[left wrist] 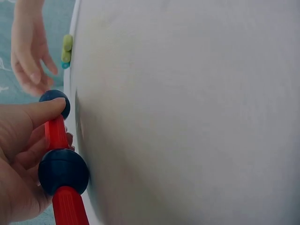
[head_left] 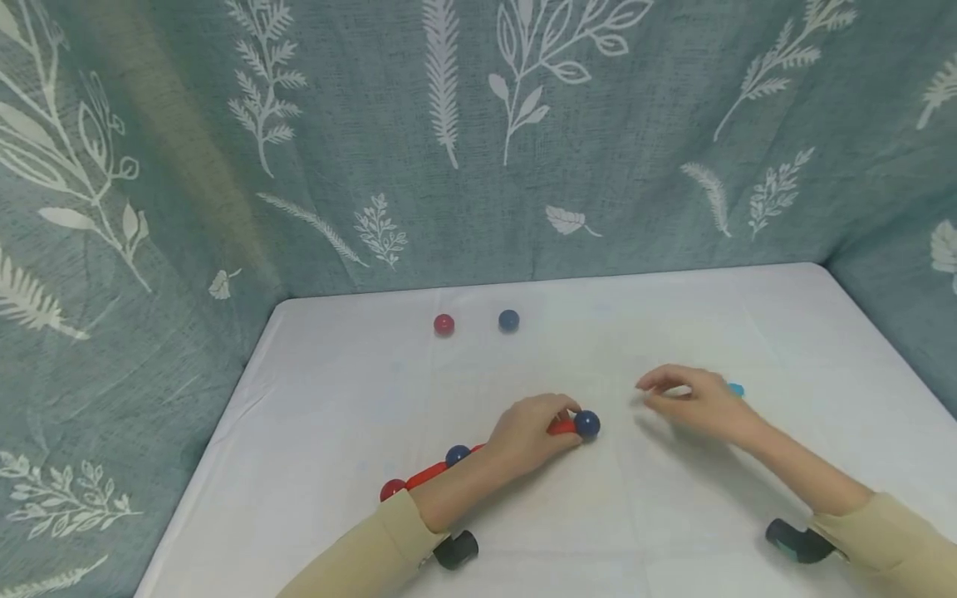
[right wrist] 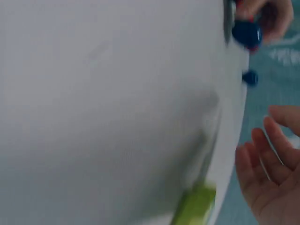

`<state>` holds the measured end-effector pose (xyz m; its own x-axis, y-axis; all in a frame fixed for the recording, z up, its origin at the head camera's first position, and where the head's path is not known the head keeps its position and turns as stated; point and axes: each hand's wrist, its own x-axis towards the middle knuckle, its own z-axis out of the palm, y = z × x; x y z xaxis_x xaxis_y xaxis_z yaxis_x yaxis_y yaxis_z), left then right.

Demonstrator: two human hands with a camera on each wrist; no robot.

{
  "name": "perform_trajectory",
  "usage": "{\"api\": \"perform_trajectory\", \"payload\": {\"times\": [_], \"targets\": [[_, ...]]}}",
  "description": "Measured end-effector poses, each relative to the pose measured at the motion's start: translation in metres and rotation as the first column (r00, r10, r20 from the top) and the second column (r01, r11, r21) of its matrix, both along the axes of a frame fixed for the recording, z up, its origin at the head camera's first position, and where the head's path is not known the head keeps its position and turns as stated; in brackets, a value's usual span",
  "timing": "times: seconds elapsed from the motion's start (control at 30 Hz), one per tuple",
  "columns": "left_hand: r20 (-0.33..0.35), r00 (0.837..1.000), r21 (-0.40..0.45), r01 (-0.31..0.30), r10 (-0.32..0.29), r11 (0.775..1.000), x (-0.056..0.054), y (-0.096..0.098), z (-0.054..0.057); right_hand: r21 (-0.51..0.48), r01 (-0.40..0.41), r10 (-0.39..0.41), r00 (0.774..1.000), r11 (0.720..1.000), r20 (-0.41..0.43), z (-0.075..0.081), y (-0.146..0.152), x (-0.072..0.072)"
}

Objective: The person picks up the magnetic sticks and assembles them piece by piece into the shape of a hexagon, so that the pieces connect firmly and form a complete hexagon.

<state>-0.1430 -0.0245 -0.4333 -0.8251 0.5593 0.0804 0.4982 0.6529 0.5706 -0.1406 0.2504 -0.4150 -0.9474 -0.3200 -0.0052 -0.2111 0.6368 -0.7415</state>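
Note:
My left hand [head_left: 532, 433] grips a toy chain of ribbed red rods [left wrist: 56, 133] joined by balls, its thumb on the blue end ball [head_left: 586, 424]. Farther along come another blue ball [left wrist: 63, 171] and a red ball [head_left: 393, 488]; the forearm hides part of the chain in the head view. To the right of that end ball, my right hand [head_left: 697, 402] is held above the table with loosely bent fingers and nothing between them. A light green piece [right wrist: 196, 204], blurred in the right wrist view, is near this hand.
A loose red ball [head_left: 444, 325] and a loose blue ball [head_left: 508, 321] are toward the back of the white-covered table [head_left: 336, 374]. Behind the right hand shows a bit of a bright blue piece [head_left: 736, 389]. A leaf-patterned curtain [head_left: 478, 208] hangs along the table's far edge.

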Motion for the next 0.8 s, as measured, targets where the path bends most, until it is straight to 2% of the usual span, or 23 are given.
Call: {"api": "perform_trajectory", "payload": {"times": [0.07,0.13,0.27,0.37,0.47,0.63,0.8], "targets": [[0.008,1.0,0.004,0.003,-0.003,1.0,0.0,-0.002,0.0,0.106,0.047,-0.039,0.996,0.993,-0.077,0.005,0.021,-0.003],[0.02,1.0,0.006,0.004,-0.004,1.0,0.0,-0.003,0.001,0.191,0.091,-0.075,0.993,0.977,-0.089,0.007,0.041,-0.005],[0.039,0.999,0.007,0.0,0.0,1.0,0.001,-0.005,0.001,0.277,0.134,-0.141,0.99,0.952,0.003,0.004,0.07,-0.008],[0.04,0.999,0.003,-0.005,0.005,1.0,0.001,-0.007,0.0,0.279,0.141,-0.165,0.984,0.95,0.066,0.0,0.08,-0.01],[0.035,0.999,0.002,-0.004,0.004,1.0,0.002,-0.008,0.0,0.266,0.151,-0.182,0.979,0.952,0.095,-0.005,0.082,-0.013],[0.031,0.999,0.018,0.004,-0.004,1.0,0.003,-0.01,0.0,0.261,0.164,-0.187,0.98,0.951,0.068,-0.009,0.075,-0.019],[0.031,0.999,0.021,0.008,-0.009,1.0,0.003,-0.012,0.0,0.231,0.148,-0.157,0.987,0.962,0.02,-0.007,0.055,-0.02]]}}
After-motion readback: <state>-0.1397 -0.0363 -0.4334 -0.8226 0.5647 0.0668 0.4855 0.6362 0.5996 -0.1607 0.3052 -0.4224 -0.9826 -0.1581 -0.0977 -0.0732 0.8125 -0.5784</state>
